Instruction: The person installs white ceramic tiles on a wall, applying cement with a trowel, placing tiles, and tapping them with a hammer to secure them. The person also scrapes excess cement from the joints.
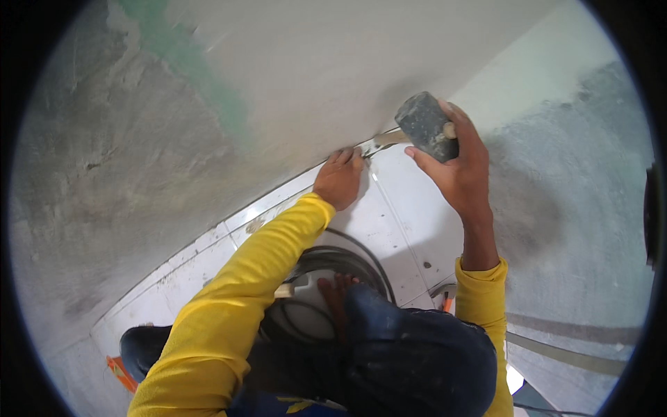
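My right hand (pixel 455 160) grips a rubber mallet (pixel 424 125) by its dark, dusty head, thumb on one side and fingers on the other. The mallet's wooden handle points left, down to the white skirting tile strip (pixel 306 182) at the foot of the wall. On that strip rests my left hand (pixel 339 179), fingertips pressed at its upper edge close to the handle's end. Its fingers are partly hidden, and I see no tool in it. White floor tiles (pixel 382 215) with specks of mortar lie beneath both hands.
A plastered grey wall (pixel 278 83) with a green patch rises ahead; another wall (pixel 556 194) stands at right. Coiled black cable or hose (pixel 368 254) lies by my bare foot (pixel 335 299). A tool with an orange handle (pixel 447 303) is near my right knee. Something orange (pixel 121 374) shows at lower left.
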`<state>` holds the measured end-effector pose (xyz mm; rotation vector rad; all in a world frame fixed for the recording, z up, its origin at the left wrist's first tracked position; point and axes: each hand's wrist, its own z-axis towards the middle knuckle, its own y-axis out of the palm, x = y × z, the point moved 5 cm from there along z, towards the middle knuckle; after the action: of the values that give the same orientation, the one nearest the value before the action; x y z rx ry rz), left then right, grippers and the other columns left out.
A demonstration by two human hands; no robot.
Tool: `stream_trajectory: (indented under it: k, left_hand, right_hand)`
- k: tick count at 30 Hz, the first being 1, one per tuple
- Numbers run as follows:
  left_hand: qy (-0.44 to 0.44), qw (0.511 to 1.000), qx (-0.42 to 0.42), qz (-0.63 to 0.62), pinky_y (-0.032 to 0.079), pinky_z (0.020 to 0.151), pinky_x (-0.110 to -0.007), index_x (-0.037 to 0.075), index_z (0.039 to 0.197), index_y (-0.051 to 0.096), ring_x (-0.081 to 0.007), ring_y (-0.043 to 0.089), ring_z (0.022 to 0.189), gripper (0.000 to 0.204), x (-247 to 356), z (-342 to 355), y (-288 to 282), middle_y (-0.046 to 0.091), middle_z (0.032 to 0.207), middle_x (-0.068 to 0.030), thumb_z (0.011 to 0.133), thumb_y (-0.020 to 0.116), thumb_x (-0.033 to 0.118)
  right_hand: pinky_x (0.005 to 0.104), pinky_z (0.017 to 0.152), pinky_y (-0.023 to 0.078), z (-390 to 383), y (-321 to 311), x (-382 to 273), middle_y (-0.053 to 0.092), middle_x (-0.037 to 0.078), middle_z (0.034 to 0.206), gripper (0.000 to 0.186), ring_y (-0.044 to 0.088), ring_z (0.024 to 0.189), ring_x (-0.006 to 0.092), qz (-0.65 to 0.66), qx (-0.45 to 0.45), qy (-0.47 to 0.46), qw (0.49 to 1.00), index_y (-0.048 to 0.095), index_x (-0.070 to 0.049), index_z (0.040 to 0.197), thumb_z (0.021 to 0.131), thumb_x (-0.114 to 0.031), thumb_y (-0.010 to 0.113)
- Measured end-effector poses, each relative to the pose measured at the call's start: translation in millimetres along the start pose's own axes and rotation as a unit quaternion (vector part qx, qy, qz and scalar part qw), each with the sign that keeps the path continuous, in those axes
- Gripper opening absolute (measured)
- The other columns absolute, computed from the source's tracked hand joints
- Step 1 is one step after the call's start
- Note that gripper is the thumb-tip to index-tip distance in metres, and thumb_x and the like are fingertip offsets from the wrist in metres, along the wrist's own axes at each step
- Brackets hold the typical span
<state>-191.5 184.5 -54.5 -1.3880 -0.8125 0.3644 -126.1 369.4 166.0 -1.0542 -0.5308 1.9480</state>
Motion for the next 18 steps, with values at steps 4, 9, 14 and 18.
stream_trajectory:
  k: [4,9,14,18]
  left_hand:
    - [0.001,1.000,-0.020,-0.019,0.032,0.131,-0.047,-0.006,0.164,0.039,-0.0387,0.048,0.154,0.063,-7.1,0.3,3.8,0.056,0.160,-0.0271,0.105,0.047,0.015]
    - [-0.003,0.999,-0.028,-0.017,0.034,0.130,-0.053,-0.006,0.161,0.041,-0.0359,0.047,0.156,0.059,-5.0,-2.1,1.9,0.052,0.166,-0.0226,0.106,0.047,0.013]
    - [-0.027,0.998,0.010,-0.059,0.039,0.124,-0.052,-0.004,0.157,0.044,-0.0409,0.053,0.146,0.059,-7.7,8.7,14.5,0.058,0.155,-0.0238,0.100,0.053,0.009]
    - [-0.014,1.000,-0.015,0.013,0.044,0.119,-0.054,-0.002,0.152,0.054,-0.0396,0.062,0.133,0.050,-25.1,15.7,43.2,0.064,0.145,-0.0255,0.103,0.050,0.009]
  right_hand:
    - [0.0430,0.107,0.058,-35.0,-41.6,12.7,0.068,0.020,0.144,0.088,0.070,0.127,0.0325,0.005,0.034,0.130,0.991,0.057,-0.004,0.154,0.078,-0.018,0.099]
    - [0.0397,0.104,0.058,-133.2,-110.4,19.9,0.069,0.019,0.137,0.088,0.071,0.121,0.0282,0.050,0.140,0.340,0.928,0.057,-0.001,0.153,0.077,-0.021,0.097]
    - [0.0381,0.103,0.058,-206.9,-98.6,42.0,0.070,0.018,0.133,0.088,0.072,0.118,0.0266,0.175,0.214,0.503,0.819,0.057,0.000,0.153,0.078,-0.025,0.095]
    - [0.0375,0.103,0.058,-236.1,-75.6,64.9,0.071,0.014,0.133,0.086,0.072,0.120,0.0242,0.252,0.208,0.518,0.790,0.054,-0.002,0.156,0.084,-0.027,0.093]
